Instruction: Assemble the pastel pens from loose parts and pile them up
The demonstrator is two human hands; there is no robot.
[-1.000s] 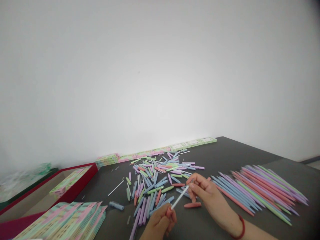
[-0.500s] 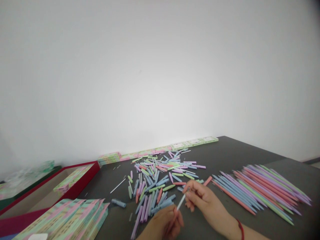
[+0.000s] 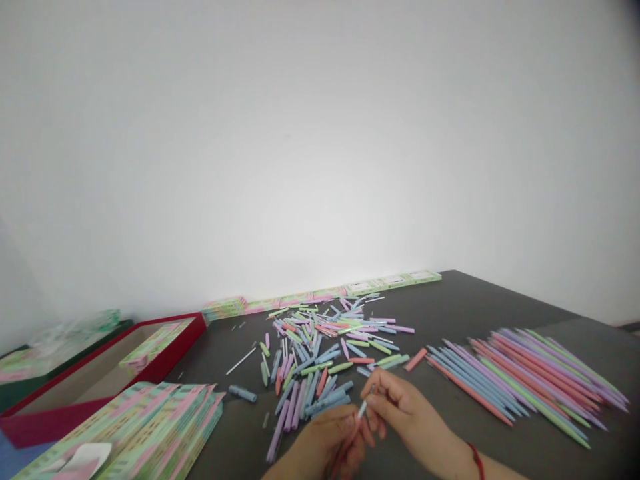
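My left hand (image 3: 327, 440) is closed around a pinkish-red pen barrel (image 3: 357, 423), mostly hidden by the fingers. Between the thumb and forefinger of my right hand (image 3: 403, 408) is a white pen refill (image 3: 363, 408). Its lower end meets the barrel at my left fingertips, and the two hands nearly touch. Just beyond them spreads a loose heap of pastel pen parts (image 3: 320, 363) in purple, blue, green and coral, with thin white refills among them. A short coral piece (image 3: 415, 360) lies beyond my right hand.
Pastel pens (image 3: 525, 380) lie side by side on the dark table (image 3: 505, 300) at the right. Printed flat packs (image 3: 150, 427) are stacked at the front left, beside a red box (image 3: 187, 340) holding more packs. Small cartons (image 3: 380, 283) line the wall.
My right hand has moved down and left towards my left hand. Less of the white refill shows between them. The view has shifted slightly.
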